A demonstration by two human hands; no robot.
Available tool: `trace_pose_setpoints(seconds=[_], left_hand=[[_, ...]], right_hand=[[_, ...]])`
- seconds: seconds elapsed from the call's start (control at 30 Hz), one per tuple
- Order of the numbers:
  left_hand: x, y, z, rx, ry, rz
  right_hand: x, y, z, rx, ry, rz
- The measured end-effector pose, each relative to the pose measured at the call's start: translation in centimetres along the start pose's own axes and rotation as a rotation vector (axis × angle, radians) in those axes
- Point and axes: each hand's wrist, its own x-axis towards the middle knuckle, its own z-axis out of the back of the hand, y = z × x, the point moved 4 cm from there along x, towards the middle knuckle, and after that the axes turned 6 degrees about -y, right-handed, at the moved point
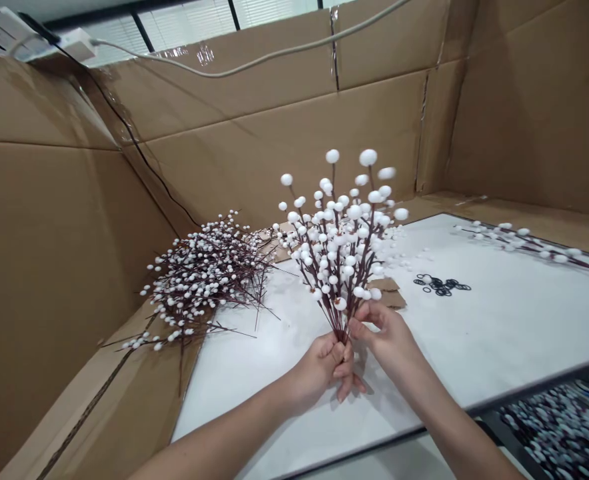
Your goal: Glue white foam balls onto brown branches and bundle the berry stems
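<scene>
Head camera view: the left hand [319, 370] and right hand [382, 337] each kept a closed grip on the dark stems of an artificial white-berry bunch [337, 260], upright above a white desk [499, 347], between a heaped berry-spray pile [204, 280] and small black rings [442, 285].

Your left hand [314, 373] and right hand [387, 337] gripped the stems of a white-berried artificial spray [337, 260] above the white bench [479, 347]; a heap of sprays [204, 280] lay at its left edge, black rubber rings [442, 285] nearer the back.
</scene>
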Motion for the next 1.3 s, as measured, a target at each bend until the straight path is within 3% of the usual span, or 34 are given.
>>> trace_pose_setpoints(seconds=[0.7, 0.93, 1.03, 1.3], left_hand=[[0.2, 0.0, 0.5, -0.058, 0.023, 0.018], [-0.1, -0.9, -0.1, -0.129, -0.059, 0.028], [-0.5, -1.8, -0.7, -0.186, -0.097, 0.018], [-1.3, -3.3, -1.5, -0.283, -0.173, 0.005]], right_hand=[[0.4, -0.5, -1.2, 0.03, 0.132, 0.002], [-0.6, -0.5, -0.8, 0.119, 0.165, -0.01], [-1.7, -0.1, -0.1, 0.054, 0.141, 0.099], [-3.2, 1.2, 0.9, -0.238, 0.179, 0.589]])
